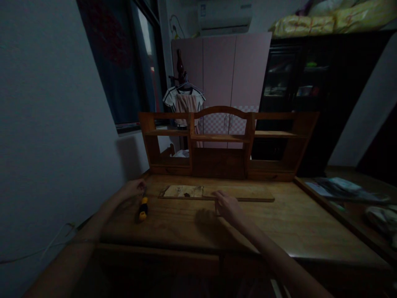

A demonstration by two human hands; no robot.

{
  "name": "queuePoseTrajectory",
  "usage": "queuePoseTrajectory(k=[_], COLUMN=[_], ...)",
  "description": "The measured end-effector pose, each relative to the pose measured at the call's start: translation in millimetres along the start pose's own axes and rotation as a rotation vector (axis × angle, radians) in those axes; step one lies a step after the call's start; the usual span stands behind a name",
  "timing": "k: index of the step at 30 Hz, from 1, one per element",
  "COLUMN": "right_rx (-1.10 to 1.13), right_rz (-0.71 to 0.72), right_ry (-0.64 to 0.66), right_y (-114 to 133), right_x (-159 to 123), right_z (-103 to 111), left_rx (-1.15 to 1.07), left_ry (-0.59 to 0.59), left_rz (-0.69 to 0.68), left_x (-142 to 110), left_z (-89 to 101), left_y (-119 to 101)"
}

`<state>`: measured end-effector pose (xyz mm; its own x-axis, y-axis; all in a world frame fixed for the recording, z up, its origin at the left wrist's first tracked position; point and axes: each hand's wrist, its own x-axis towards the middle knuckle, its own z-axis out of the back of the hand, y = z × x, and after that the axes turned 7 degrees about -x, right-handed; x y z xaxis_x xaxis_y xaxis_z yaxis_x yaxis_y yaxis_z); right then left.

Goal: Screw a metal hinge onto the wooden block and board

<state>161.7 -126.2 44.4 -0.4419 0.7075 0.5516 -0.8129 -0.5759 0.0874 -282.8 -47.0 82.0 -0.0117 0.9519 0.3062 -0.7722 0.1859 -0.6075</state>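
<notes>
My left hand (136, 188) is at the left side of the desk, its fingers closed round the thin shaft of a screwdriver (143, 210). The yellow-and-black handle points toward me. A long, narrow wooden board (254, 193) lies crosswise on the desktop. Its left part carries a pale, torn-looking patch (182, 191) with a dark spot. Over the board's near edge, around its middle, is my right hand (228, 207), fingers bent and drawn together. What they pinch, if anything, is too dark and small to make out.
The wooden desk (173, 223) has a shelf unit (220, 138) along its back edge. A wall (62, 124) stands close on the left. Papers and cloth (344, 188) lie beyond the right rim. A thin cord (52, 244) crosses near my left forearm.
</notes>
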Motion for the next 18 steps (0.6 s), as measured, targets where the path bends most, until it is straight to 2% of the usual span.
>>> queuePoseTrajectory(k=[3, 6, 9, 11, 13, 18], right_rx=[0.0, -0.015, -0.025, -0.01, 0.012, 0.133], right_rz=[0.263, 0.476, 0.576, 0.613, 0.636, 0.588], right_ry=[0.097, 0.159, 0.198, 0.219, 0.235, 0.182], right_y=[75.0, 147.2, 190.4, 201.3, 202.0, 185.4], right_x=[48.7, 89.8, 116.3, 127.3, 134.2, 135.3], right_z=[-38.8, -79.3, -106.4, -115.8, -119.7, -108.4], left_rx=[-0.088, -0.212, -0.295, -0.301, -0.309, -0.501], left_ry=[0.055, 0.037, -0.012, -0.006, -0.01, -0.115], left_rz=[-0.049, -0.128, -0.211, -0.25, -0.273, -0.291], left_x=[15.2, 19.3, 11.6, 3.7, -3.0, -6.6], left_z=[-5.5, -9.8, -7.4, -3.1, 1.0, 5.1], left_y=[-19.0, -44.7, -65.5, -75.5, -85.2, -126.2])
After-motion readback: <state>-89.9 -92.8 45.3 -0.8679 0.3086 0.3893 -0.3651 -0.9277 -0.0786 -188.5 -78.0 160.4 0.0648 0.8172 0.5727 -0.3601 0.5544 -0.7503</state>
